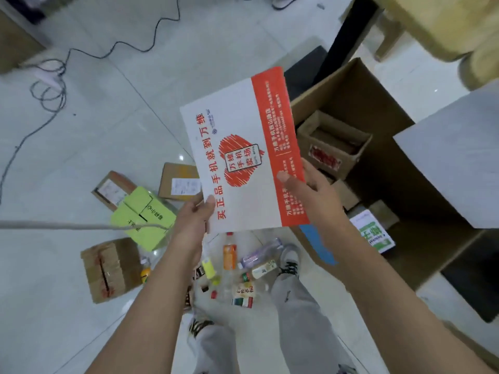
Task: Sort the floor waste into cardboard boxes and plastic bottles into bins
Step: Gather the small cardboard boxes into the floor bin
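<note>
I hold a flat white and red printed paper bag in both hands, above the floor. My left hand pinches its lower left corner, thumb on top. My right hand grips its red right edge. To the right stands a big open cardboard box with a smaller open box and a green and white carton inside. Below the bag, several plastic bottles lie between my feet. Small cardboard boxes and a yellow-green box lie on the floor at left.
Black cables snake over the pale tiled floor at upper left. A grey tabletop juts over the big box at right. A black table leg stands behind the box. My shoes are among the bottles.
</note>
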A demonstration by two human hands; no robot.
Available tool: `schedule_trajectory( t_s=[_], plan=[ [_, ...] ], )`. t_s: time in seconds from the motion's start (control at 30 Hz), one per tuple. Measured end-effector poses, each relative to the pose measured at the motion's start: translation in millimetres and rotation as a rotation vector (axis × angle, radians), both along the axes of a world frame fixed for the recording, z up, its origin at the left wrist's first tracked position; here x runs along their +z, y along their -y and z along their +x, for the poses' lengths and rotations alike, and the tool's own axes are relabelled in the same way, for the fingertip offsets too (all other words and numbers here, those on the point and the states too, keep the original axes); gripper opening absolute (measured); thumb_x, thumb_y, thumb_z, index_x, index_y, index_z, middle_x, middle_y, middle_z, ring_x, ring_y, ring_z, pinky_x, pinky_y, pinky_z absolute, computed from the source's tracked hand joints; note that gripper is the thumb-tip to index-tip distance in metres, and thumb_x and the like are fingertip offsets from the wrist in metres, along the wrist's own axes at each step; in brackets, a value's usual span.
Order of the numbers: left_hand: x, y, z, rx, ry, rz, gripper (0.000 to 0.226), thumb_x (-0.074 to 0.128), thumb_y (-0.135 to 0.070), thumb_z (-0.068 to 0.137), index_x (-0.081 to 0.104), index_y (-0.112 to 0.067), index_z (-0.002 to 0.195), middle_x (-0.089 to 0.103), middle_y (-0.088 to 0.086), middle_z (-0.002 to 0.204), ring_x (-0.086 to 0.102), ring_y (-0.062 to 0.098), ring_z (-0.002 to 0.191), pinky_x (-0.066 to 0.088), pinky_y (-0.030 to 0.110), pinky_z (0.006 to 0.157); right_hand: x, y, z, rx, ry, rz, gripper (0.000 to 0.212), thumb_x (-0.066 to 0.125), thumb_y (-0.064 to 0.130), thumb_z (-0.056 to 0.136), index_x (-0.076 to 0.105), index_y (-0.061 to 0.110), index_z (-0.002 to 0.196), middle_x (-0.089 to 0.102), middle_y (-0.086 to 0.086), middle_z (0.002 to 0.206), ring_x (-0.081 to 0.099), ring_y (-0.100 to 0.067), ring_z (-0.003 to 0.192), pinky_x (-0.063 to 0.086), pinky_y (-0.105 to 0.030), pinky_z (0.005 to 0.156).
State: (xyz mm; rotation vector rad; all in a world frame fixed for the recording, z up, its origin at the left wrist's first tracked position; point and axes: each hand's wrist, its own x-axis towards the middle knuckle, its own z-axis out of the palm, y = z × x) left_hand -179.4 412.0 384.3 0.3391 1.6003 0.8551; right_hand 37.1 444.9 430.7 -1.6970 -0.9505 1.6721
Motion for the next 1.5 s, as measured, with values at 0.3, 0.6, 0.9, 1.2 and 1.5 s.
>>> schedule_trajectory(
  t_s=[0.3, 0.6, 0.9, 1.2, 1.5],
  plan=[
    [2.7, -55.7, 165.1, -0.321, 0.050, 0.089, 0.038, 0.054, -0.009, 0.096, 0.049, -0.017, 0.133, 0.055, -0.014, 0.130, 0.052, 0.006, 0.122, 0.051, 0.013, 0.080, 1.3, -10.6, 156.6, -0.097, 0.466, 0.106, 0.063, 0.070, 0.060, 0.077, 0.048, 0.041, 0.133, 0.065, 0.018, 0.103, 0.069, -0.006, 0.089, 0.055, -0.028, 0.076],
    [-22.5, -70.4, 212.0, -0.374, 0.032, -0.047, 0.049, 0.056, -0.016, 0.096, 0.041, -0.018, 0.142, 0.045, -0.003, 0.144, 0.042, 0.018, 0.134, 0.036, 0.040, 0.112, -86.5, -94.3, 179.1, 0.373, 0.700, 0.047, 0.050, 0.041, 0.077, 0.085, 0.048, 0.042, 0.119, 0.059, -0.002, 0.125, 0.062, -0.029, 0.113, 0.050, -0.050, 0.094],
    [-38.3, -74.5, 193.9, -0.241, -0.014, -0.074, 0.053, 0.053, -0.011, 0.097, 0.036, -0.014, 0.147, 0.044, -0.001, 0.147, 0.048, 0.010, 0.119, 0.041, 0.019, 0.089, -118.6, -79.1, 114.3, 0.364, 0.635, 0.132, 0.042, 0.053, 0.015, 0.100, 0.048, 0.022, 0.141, 0.048, -0.002, 0.146, 0.050, -0.024, 0.130, 0.045, -0.037, 0.105],
    [-21.7, -63.9, 147.7, -0.043, 0.043, -0.018, 0.030, 0.047, 0.002, 0.093, 0.053, -0.024, 0.108, 0.059, -0.007, 0.117, 0.058, 0.001, 0.094, 0.046, 0.006, 0.059, -88.0, -58.6, 48.3, 0.086, 0.504, 0.213, 0.041, 0.054, 0.026, 0.099, 0.052, 0.016, 0.139, 0.057, -0.001, 0.133, 0.057, -0.010, 0.111, 0.046, -0.014, 0.082],
    [-40.6, -3.1, 52.6, 0.168, 0.042, -0.028, 0.045, 0.050, -0.008, 0.092, 0.049, -0.023, 0.134, 0.061, -0.002, 0.129, 0.061, 0.014, 0.108, 0.049, 0.020, 0.075, -89.9, -0.7, -77.1, 0.269, 0.320, 0.210, 0.033, 0.057, 0.026, 0.098, 0.059, 0.015, 0.129, 0.063, 0.007, 0.112, 0.059, -0.004, 0.100, 0.044, -0.014, 0.084]
  ],
)
